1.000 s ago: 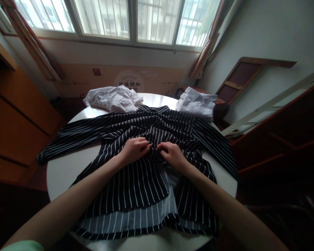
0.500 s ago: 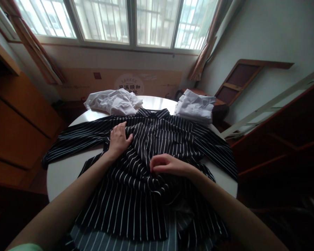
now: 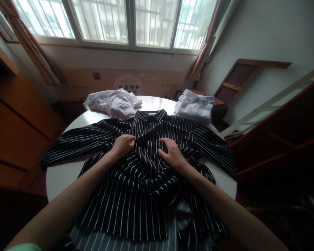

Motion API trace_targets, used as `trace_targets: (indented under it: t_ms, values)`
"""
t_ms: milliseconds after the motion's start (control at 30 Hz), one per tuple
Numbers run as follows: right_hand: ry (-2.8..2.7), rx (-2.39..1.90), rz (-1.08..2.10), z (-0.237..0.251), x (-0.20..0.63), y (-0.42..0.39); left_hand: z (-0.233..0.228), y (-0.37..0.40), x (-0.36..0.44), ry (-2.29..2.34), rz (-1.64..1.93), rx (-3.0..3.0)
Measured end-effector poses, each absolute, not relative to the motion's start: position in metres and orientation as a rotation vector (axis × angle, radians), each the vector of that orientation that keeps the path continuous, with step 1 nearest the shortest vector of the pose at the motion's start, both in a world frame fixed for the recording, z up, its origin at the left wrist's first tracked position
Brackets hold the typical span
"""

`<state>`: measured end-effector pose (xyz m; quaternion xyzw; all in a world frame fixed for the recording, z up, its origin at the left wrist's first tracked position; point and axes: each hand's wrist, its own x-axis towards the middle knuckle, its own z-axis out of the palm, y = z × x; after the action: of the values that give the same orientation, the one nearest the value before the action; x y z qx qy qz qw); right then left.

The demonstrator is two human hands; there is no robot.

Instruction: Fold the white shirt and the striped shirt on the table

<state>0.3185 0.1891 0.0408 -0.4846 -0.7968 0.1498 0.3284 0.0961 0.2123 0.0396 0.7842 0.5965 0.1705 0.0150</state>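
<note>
A black shirt with thin white stripes (image 3: pixel 146 181) lies spread over a round white table (image 3: pixel 60 174), collar toward the window, sleeves out to both sides. My left hand (image 3: pixel 122 145) is curled into a fist on the shirt's left chest, pinching the cloth. My right hand (image 3: pixel 171 153) rests on the right chest with fingers bent and spread, pressing the fabric. The cloth between my hands is bunched into folds.
Two crumpled white garments lie at the table's far side: one at the left (image 3: pixel 112 103), one at the right (image 3: pixel 195 106). A wooden cabinet (image 3: pixel 13 122) stands to the left. A folded frame (image 3: pixel 240 78) leans on the right wall. A cardboard box (image 3: pixel 120 82) sits under the window.
My left hand went from flat on the upper left chest to a fist nearer the middle. My right hand moved up from the shirt's middle. The collar now lies more open.
</note>
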Motion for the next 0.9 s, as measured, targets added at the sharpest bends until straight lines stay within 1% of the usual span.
trace_targets:
  t_ms: [133,200,267,433,533,600,700,800,900]
  values:
    - [-2.181,-1.295,0.374,0.036,0.318,0.190,0.045,0.205,0.102,1.490,0.336,2.513]
    - [-2.229,-1.321,0.363,0.034,0.318,0.190,0.046,0.201,0.104,1.389,0.326,2.530]
    - [-2.255,-1.333,0.350,0.033,0.318,0.190,0.047,0.200,0.105,1.367,0.389,2.552]
    - [-2.263,-1.285,0.370,0.036,0.319,0.189,0.048,0.208,0.097,1.512,0.763,2.599]
    - [-2.280,-1.231,0.407,0.040,0.319,0.188,0.046,0.217,0.086,1.800,0.995,2.520]
    - [-2.294,-1.202,0.429,0.041,0.318,0.187,0.042,0.223,0.077,2.012,1.076,2.412]
    - [-2.295,-1.207,0.424,0.042,0.316,0.186,0.035,0.231,0.064,2.225,1.001,2.269]
    - [-2.232,-1.308,0.448,0.044,0.315,0.184,0.029,0.237,0.054,2.338,0.783,2.155]
    - [-2.154,-1.443,0.515,0.049,0.315,0.183,0.027,0.238,0.052,2.356,0.579,2.121]
